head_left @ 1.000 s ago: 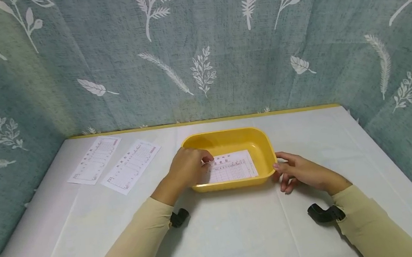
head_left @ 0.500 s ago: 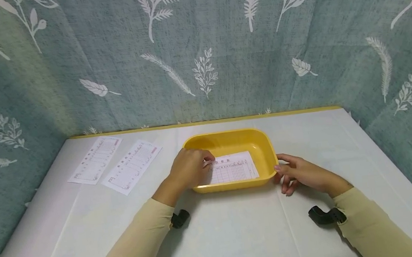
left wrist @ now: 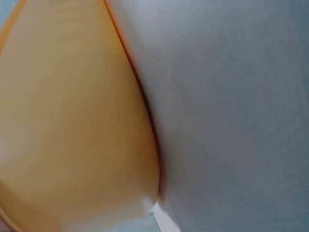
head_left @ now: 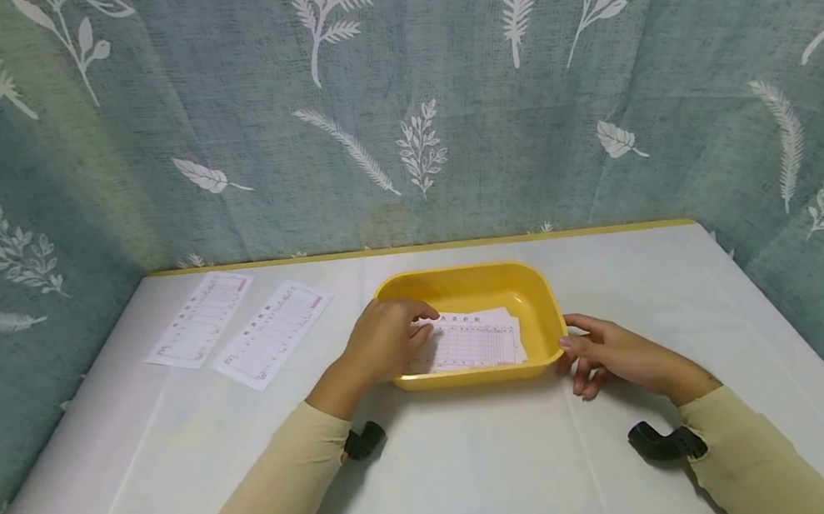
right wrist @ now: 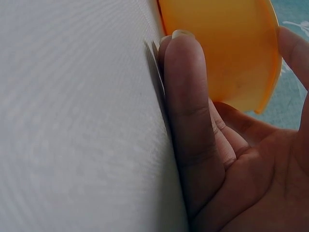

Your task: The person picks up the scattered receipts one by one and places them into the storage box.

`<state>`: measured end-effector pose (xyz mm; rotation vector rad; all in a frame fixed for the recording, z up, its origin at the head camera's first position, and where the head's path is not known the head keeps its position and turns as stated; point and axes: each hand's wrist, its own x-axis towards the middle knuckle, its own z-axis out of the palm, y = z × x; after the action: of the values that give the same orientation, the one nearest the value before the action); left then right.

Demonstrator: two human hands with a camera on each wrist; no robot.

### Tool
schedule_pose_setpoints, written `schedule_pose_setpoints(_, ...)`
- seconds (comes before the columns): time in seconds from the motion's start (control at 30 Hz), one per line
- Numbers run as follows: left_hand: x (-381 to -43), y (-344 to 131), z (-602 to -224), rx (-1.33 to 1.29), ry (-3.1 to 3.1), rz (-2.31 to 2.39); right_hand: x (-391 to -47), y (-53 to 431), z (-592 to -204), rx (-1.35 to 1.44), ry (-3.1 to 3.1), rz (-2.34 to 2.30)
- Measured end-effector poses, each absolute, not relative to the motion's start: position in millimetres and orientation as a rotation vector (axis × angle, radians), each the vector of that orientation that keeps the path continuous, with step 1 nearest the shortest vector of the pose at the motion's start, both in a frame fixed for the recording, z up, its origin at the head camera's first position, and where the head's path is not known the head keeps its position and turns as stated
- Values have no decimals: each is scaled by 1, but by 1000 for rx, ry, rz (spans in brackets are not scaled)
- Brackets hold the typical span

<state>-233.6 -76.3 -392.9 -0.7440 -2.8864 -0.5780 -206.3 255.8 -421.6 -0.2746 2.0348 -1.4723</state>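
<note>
A yellow plastic tray (head_left: pixel 485 375) stands on the white-covered table with printed receipt slips (head_left: pixel 477 342) lying in it, slightly offset over one another. My left hand (head_left: pixel 386 335) reaches over the tray's left rim, its thumb and forefinger curled at the left end of the top slip; its other fingertips are hidden. At the tray's right end, my right hand (head_left: pixel 614 353) holds the wall, thumb at the rim. In the right wrist view, the fingers (right wrist: pixel 186 87) lie low along the table beside the tray wall (right wrist: pixel 227 48). Only the tray's outer side (left wrist: pixel 82 121) fills the left wrist view.
Two more printed slips (head_left: pixel 200 319) (head_left: pixel 273 334) lie side by side, slanted, at the table's back left. Patterned green fabric (head_left: pixel 460 143) rises behind the table and at both sides. Each wrist carries a black camera mount (head_left: pixel 363 440).
The slips in the tray have shifted against each other, and a second one now shows behind the top slip. Both hands stay at the tray; the whole head view has drifted slightly.
</note>
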Motion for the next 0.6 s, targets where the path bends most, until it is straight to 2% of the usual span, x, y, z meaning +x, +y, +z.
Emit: schedule_pose_setpoints(0.6, -229, -83, -393, -733, -2831, -831, -203, 256, -420, -253, 2041, -1477)
